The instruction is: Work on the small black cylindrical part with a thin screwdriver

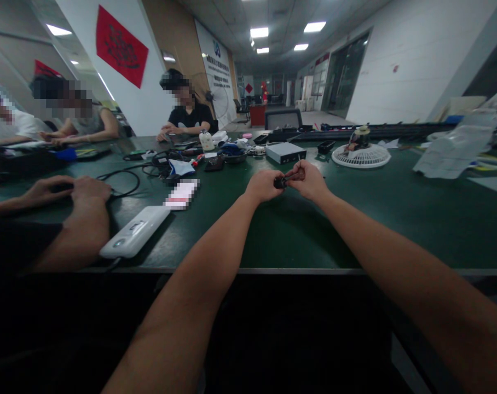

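Both of my arms reach out over the green table [306,241], and the hands meet near its middle. My left hand [265,185] is closed round a small black part [279,182], whose dark end shows at the fingertips. From the right, my right hand [308,180] pinches something thin, with a reddish-brown piece by the fingers; it meets the black part. What exactly this thin thing is, I cannot make out. Behind the hands lies a grey metal box [285,153].
A white fan grille [360,156] lies at the back right, near clear plastic wrap [454,145]. A white power strip [137,231] and a phone [183,193] are left of my arm. A neighbour's hands [74,189] work at the left. Cables and parts clutter the back.
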`<state>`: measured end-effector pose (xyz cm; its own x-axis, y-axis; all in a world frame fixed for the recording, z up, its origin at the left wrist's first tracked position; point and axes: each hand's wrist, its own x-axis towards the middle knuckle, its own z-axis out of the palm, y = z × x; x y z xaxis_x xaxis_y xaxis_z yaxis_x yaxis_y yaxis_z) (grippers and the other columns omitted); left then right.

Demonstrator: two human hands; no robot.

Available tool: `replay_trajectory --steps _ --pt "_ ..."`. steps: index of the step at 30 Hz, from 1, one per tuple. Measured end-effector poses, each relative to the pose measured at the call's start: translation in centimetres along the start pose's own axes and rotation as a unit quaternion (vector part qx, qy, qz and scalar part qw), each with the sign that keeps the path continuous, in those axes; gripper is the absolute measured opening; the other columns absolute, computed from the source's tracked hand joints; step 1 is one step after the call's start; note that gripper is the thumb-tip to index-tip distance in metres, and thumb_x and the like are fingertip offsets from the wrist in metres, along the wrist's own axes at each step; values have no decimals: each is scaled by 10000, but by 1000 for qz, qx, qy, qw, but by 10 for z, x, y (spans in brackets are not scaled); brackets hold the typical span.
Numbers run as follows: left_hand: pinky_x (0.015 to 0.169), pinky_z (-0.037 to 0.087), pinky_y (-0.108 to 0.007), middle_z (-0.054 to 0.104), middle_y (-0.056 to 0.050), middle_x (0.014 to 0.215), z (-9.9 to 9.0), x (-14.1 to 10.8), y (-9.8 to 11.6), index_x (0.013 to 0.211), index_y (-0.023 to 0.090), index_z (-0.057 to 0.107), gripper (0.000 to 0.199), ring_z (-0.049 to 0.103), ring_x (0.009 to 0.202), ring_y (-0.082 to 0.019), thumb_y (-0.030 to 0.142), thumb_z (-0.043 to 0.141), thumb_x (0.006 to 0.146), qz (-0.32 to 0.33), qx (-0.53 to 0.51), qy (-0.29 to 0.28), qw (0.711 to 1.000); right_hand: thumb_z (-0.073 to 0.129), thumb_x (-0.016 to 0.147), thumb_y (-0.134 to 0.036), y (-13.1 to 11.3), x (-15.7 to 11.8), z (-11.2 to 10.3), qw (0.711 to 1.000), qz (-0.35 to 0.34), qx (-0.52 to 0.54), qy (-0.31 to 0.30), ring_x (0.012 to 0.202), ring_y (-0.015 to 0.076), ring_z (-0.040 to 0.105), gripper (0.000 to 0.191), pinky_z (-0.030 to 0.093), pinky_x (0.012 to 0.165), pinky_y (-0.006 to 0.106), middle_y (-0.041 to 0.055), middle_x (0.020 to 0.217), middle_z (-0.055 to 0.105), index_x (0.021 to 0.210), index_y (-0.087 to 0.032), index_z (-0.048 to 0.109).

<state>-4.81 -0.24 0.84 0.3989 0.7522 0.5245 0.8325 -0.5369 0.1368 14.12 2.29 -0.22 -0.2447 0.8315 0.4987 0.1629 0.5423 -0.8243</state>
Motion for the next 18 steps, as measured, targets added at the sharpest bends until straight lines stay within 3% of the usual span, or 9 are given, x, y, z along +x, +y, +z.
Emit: replay_trajectory --steps 6,15,18 --pt "827 521 -365 758 -68 951 -1 1 3 1048 218 767 283 683 911 -243 311 728 784 16 0 0 1000 821 655 -173 2 -1 -3 997 1 -79 17 873 241 701 384 578 731 382 26 891 716 870 -253 513" --pt "860 522 -381 755 -64 940 -1 2 5 1036 221 765 261 680 926 -246 302 720 792 39 18 -9 999 836 704 -227 -9 -5 -3 976 22 -217 11 647 172 585 294 423 598 318 -17 675 622 757 -229 546" --pt "869 523 -381 755 -69 956 -1 1 5 1038 223 767 266 680 935 -247 320 726 794 34 14 -10 999 831 723 -233 -3 -2 -4 983 40 -180 -10 590 164 595 285 440 572 312 -30 605 598 727 -232 546"
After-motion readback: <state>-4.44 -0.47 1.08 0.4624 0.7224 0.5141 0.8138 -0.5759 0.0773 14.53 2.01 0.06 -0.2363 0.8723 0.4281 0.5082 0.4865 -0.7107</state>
